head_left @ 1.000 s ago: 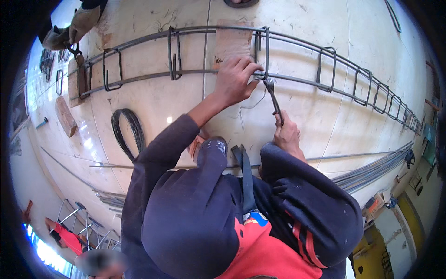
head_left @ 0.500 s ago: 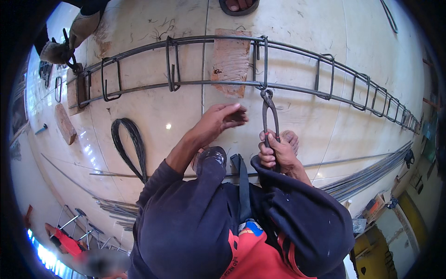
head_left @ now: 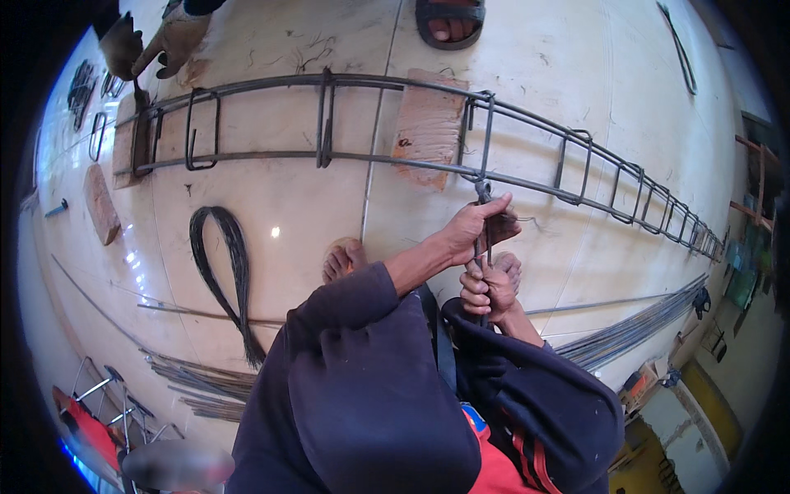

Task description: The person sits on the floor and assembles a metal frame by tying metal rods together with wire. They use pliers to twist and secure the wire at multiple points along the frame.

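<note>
My right hand (head_left: 490,290) is wrapped around the handles of dark metal end-cutting pincers (head_left: 483,188). Their jaws sit at the near bar of a long steel rebar cage (head_left: 362,156), by a stirrup corner. My left hand (head_left: 471,230) closes around the upper part of the pincers, just under the jaws, with its thumb laid across them. The left fingers lie partly behind the tool. Fine wire (head_left: 531,220) shows beside those fingertips. Whatever the jaws bite on is too small to make out.
Brick blocks (head_left: 429,123) prop the cage. A looped wire bundle (head_left: 216,263) lies left of my feet, and steel rods (head_left: 634,323) lie right. At the far left, another person's gloved hands (head_left: 169,41) are at the cage end. A sandalled foot (head_left: 450,23) stands beyond.
My left hand has moved right, from free air onto the pincers. The right hand keeps its hold on the handles. The other person's gloved hands have shifted at the cage end.
</note>
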Demonstrator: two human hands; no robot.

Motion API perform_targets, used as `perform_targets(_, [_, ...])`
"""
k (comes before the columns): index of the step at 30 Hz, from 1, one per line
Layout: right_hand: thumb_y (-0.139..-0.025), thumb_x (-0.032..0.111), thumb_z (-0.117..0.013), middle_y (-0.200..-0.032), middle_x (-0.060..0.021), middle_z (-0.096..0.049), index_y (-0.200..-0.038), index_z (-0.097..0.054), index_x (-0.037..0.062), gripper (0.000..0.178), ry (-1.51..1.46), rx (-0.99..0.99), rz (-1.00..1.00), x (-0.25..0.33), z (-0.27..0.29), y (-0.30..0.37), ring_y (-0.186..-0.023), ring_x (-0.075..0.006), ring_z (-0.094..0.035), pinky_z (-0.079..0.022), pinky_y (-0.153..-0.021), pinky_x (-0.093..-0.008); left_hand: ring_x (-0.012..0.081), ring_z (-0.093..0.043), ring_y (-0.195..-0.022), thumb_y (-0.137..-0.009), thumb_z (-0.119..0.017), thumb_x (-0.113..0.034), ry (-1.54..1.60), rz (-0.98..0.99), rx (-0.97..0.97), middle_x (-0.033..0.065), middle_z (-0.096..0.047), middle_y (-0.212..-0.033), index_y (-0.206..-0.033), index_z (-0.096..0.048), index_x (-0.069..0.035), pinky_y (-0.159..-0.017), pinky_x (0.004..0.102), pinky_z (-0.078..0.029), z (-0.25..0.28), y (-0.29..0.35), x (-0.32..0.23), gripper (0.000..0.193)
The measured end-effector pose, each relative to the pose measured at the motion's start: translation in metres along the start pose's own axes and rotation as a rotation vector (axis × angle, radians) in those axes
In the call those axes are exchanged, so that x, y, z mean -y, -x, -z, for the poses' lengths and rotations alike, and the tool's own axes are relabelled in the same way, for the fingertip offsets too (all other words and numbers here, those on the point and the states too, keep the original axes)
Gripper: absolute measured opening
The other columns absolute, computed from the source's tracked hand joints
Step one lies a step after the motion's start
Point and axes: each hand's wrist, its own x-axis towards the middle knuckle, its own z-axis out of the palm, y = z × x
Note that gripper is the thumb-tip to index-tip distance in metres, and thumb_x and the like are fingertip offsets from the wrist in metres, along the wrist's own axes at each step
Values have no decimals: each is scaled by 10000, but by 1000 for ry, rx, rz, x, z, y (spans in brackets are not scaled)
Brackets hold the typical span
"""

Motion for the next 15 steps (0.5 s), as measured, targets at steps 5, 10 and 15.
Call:
perform_targets(5, [-985,442,-394,-651,24,-353,-846,-473,101,377,115,-33,-17,0,-1,-3,-495,-88,-336,-315,-407,-227,179,-665,-867,-911,-620,-310,-70,-27,-90,62,-653,-837,-884,-614,-63,-840,352,-552,-1,-1,-1,248])
perform_targets(10, [-1011,381,-362,-580,9,-322,-761,-408,105,376,-350,265,-46,-4,-3,-2,-407,-72,-300,-286,-317,-196,179,-630,-1012,-897,-636,-342,142,-37,154,107,-672,-968,-955,-648,-33,-881,297,-527,0,2,-1,315])
perform_targets(15, [-1015,368,-352,-570,5,-320,-766,-395,88,377,-414,416,-79,-1,-4,-7,-410,-70,-305,-310,-318,-198,203,-620,-1053,-890,-645,-325,161,-75,238,101,-681,-908,-886,-662,-54,-906,343,-511,6,-13,5,272])
